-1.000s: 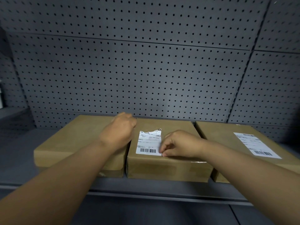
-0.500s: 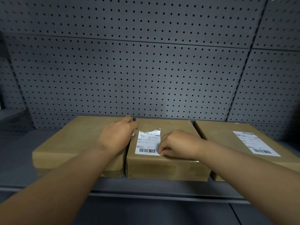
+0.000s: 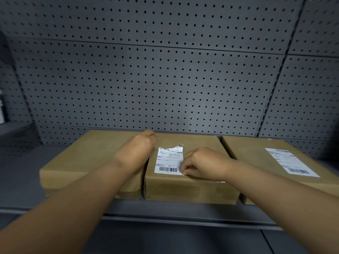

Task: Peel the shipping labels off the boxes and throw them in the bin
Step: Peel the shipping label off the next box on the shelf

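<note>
Three flat brown cardboard boxes lie side by side on a grey shelf. The middle box [image 3: 187, 187] carries a white shipping label [image 3: 167, 160] whose top edge is torn and ragged. My right hand [image 3: 201, 163] rests on this box with thumb and fingertips pinched at the label's lower right corner. My left hand [image 3: 135, 149] lies curled along the seam between the left box [image 3: 82, 160] and the middle box, its fingers reaching toward the back edge. The right box [image 3: 256, 156] bears a whole label [image 3: 291, 163]. No bin is in view.
A grey pegboard wall [image 3: 146, 85] stands right behind the boxes. The shelf's front lip [image 3: 165, 217] runs below them, with bare shelf surface [image 3: 20, 167] to the left of the boxes.
My left hand has slid a little farther back along the seam. My right hand stays pinched at the label's lower right corner.
</note>
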Available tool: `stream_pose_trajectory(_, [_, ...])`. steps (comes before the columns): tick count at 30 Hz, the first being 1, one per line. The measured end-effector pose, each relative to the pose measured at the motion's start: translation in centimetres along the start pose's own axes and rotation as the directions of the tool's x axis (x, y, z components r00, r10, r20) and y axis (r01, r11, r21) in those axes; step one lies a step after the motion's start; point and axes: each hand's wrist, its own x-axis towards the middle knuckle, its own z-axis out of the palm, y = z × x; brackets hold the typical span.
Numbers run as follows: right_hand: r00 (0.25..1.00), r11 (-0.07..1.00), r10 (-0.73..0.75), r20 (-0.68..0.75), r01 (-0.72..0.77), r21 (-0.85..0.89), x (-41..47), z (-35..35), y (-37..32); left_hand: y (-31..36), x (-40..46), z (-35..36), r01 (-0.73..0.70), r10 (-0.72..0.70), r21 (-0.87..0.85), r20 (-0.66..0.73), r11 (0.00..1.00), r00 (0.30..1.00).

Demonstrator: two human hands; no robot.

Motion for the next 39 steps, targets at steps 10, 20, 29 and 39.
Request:
stream_pose_trajectory(10, [0.998, 1.0, 0.015, 0.056, -0.015, 0.001, 0.2, -0.7, -0.2, 0.1, 0.1, 0.7, 0.101, -0.103, -0.03, -0.079, 0.994, 0.992])
stream_pose_trajectory(20, [0.992, 0.963, -0.075, 0.099, 0.098, -0.25, 0.0, -0.7, -1.3, -1.5, -0.6, 2.1, -0.006, 0.009, 0.144, -0.024, 0.99, 1.0])
stream_pose_trajectory(29, [0.993, 0.993, 0.115, -0.036, -0.116, -0.017, 0.9, 0.2, -1.1, -1.3, -1.6, 2.9, -0.035, 0.017, 0.195, 0.096, 0.98, 0.995])
stream_pose_trajectory(39, [0.948, 0.921, 0.314, -0.057, -0.29, 0.26, 1.6, 0.8, 0.0, -1.4, -1.9, 3.4, -0.011, -0.004, 0.152, 0.095, 0.988, 0.995])
